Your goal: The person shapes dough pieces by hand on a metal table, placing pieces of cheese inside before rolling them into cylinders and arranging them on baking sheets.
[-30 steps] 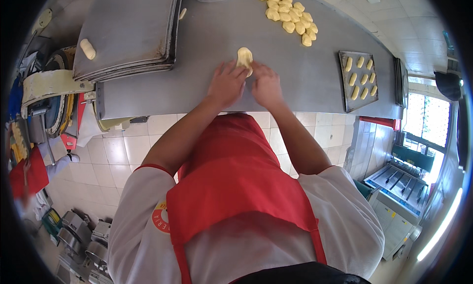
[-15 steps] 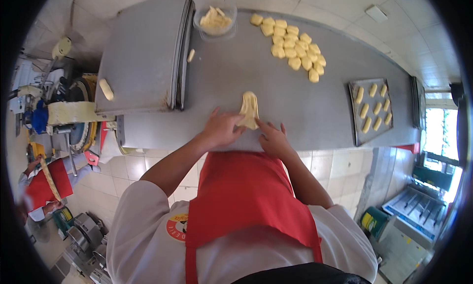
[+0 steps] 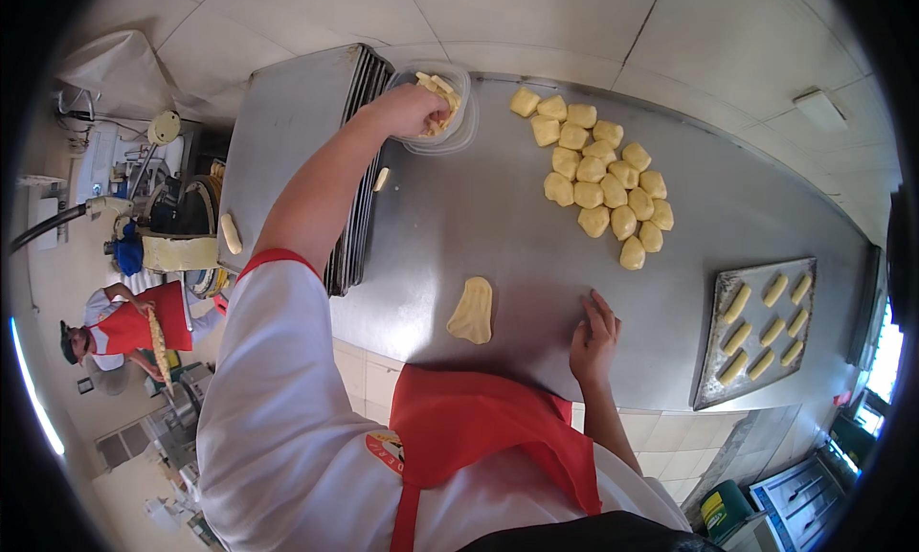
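My left hand (image 3: pixel 417 110) reaches into a clear plastic tub (image 3: pixel 466 131) of pale yellow sticks (image 3: pixel 436 83). Its fingers are curled down among them, and the fingertips are hidden. A flattened, elongated piece of dough (image 3: pixel 472 311) lies on the metal table in front of me, touched by neither hand. To the right of that dough, my right hand (image 3: pixel 595 339) rests at the table with fingers stretched out, holding nothing.
Several dough balls (image 3: pixel 613 190) sit clustered at the far right of the table (image 3: pixel 421 236). A baking tray (image 3: pixel 709 360) holds rolled dough pieces at right. Stacked metal trays (image 3: pixel 297 102) stand at left. Beyond them, another person (image 3: pixel 153 322) in a red apron holds a long strip.
Both hands have left the flattened dough, which now lies loose on the table. My left hand has gone forward and left into the tub; my right hand has moved right.
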Demonstrator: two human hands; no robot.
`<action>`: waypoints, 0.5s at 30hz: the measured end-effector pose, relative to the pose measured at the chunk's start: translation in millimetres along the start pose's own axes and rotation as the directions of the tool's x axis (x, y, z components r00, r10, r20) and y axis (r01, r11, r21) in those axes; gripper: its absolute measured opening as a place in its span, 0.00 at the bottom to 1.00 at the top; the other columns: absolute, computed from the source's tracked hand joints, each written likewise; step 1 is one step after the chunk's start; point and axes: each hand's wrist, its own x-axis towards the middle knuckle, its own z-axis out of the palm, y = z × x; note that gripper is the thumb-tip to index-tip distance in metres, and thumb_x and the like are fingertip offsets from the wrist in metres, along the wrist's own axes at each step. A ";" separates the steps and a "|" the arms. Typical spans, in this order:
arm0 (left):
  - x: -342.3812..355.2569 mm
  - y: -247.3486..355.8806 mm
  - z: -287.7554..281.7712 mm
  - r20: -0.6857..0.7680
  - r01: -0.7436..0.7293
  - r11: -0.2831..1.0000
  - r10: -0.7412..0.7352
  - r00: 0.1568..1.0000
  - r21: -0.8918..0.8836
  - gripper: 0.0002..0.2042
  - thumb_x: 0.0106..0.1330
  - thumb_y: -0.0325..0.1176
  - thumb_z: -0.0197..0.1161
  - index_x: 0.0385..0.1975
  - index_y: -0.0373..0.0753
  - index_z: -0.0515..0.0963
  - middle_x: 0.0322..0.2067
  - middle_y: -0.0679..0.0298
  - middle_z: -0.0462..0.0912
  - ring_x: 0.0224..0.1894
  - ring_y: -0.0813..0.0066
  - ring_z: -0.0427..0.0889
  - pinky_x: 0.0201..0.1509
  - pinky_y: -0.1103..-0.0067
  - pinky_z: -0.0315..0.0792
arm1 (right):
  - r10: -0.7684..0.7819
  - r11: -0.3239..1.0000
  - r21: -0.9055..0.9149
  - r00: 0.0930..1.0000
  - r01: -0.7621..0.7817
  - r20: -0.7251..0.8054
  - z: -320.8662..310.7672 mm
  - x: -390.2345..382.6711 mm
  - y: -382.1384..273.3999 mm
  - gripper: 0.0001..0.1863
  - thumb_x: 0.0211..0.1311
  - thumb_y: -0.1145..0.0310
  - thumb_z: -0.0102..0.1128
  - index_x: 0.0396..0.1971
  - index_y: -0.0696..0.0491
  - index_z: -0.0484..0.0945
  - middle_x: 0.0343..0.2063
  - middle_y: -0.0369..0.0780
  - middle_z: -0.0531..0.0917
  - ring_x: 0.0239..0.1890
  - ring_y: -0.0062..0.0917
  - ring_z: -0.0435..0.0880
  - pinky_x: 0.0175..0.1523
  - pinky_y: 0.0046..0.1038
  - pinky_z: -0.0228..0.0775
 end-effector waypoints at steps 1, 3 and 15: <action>-0.3 -1.3 0.4 0.035 0.008 1.000 -0.007 0.999 -0.029 0.19 0.60 0.21 0.71 0.52 0.39 0.86 0.47 0.55 0.90 0.50 0.55 0.89 0.55 0.65 0.81 | 0.001 1.000 0.012 1.000 -0.001 0.012 -1.8 4.3 -0.6 0.24 0.63 0.80 0.57 0.60 0.58 0.83 0.67 0.49 0.80 0.62 0.49 0.80 0.70 0.46 0.67; -10.3 -6.2 1.1 0.032 0.044 0.996 -0.042 0.999 -0.075 0.17 0.62 0.21 0.71 0.52 0.38 0.86 0.46 0.55 0.89 0.46 0.56 0.89 0.52 0.66 0.81 | -0.024 0.998 0.064 1.000 0.023 0.006 -2.8 16.2 -3.0 0.23 0.64 0.81 0.57 0.59 0.58 0.84 0.66 0.49 0.81 0.61 0.49 0.80 0.69 0.46 0.69; -145.3 138.7 90.5 -0.103 -0.024 0.512 -0.125 0.987 -0.859 0.13 0.73 0.27 0.72 0.54 0.34 0.85 0.40 0.67 0.88 0.40 0.82 0.84 0.48 0.81 0.80 | 0.065 0.462 0.833 0.948 -0.304 0.310 50.4 82.2 -129.8 0.25 0.73 0.70 0.70 0.67 0.55 0.78 0.62 0.46 0.82 0.57 0.29 0.87 0.58 0.32 0.83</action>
